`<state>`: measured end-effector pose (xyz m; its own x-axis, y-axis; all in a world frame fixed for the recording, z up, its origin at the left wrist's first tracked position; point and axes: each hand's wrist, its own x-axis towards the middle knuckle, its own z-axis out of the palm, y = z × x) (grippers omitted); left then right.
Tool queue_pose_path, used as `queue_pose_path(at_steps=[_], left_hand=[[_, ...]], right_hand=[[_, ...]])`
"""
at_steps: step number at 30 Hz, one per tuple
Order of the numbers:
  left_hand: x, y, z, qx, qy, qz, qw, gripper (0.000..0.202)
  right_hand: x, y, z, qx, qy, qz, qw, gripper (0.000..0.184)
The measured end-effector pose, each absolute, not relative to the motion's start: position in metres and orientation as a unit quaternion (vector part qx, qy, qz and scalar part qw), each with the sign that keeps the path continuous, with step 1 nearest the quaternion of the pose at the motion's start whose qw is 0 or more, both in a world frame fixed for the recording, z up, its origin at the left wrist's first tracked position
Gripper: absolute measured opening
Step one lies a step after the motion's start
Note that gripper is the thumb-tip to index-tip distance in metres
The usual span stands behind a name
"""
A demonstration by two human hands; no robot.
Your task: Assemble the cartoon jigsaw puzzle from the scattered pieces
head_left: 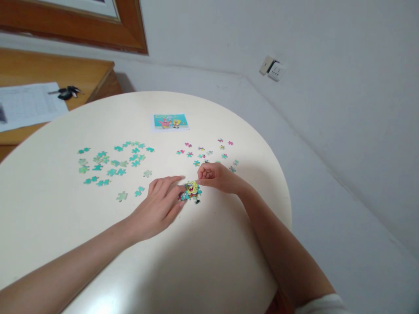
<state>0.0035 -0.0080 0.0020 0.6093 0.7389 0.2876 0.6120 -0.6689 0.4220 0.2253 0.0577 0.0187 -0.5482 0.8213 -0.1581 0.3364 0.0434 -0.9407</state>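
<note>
A small joined section of jigsaw puzzle (191, 189), showing a yellow cartoon character, lies on the white table in front of me. My left hand (160, 203) rests at its left side, fingers spread, with the fingertips touching or close to its edge. At the upper right of the section is my right hand (214, 176), its fingers curled in and the thumb side down by the puzzle's edge. Whatever may be between those fingers is hidden. Just beyond the right hand lie loose pink, yellow and teal puzzle pieces (190, 154), some of them partly covered by it.
Many teal and pale green puzzle pieces (114, 163) are scattered on the left of the round white table (209, 261). A picture card (170, 122) lies toward the far edge. Beyond, a wooden desk (88, 69) holds papers (32, 104) and keys (67, 92).
</note>
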Motion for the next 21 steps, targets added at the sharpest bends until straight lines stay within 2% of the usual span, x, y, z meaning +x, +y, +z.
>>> queue_pose_path(at_steps=[5, 10, 13, 16, 21], left_hand=[[0.004, -0.007, 0.003, 0.882, 0.388, 0.223, 0.15, 0.022], [0.003, -0.006, -0.001, 0.887, 0.381, 0.219, 0.143, 0.023], [0.003, -0.006, -0.003, 0.891, 0.372, 0.214, 0.145, 0.024], [0.003, -0.006, -0.003, 0.891, 0.372, 0.216, 0.142, 0.024], [0.003, -0.006, -0.003, 0.892, 0.371, 0.213, 0.147, 0.024]], right_hand=[[0.224, 0.057, 0.02, -0.426, -0.672, 0.552, 0.248, 0.036], [0.239, 0.067, 0.018, -0.488, -0.571, 0.478, 0.455, 0.035], [0.253, 0.077, 0.014, -0.534, -0.51, 0.402, 0.542, 0.029], [0.264, 0.084, 0.01, -0.568, -0.474, 0.348, 0.576, 0.024], [0.268, 0.086, 0.007, -0.597, -0.488, 0.297, 0.563, 0.02]])
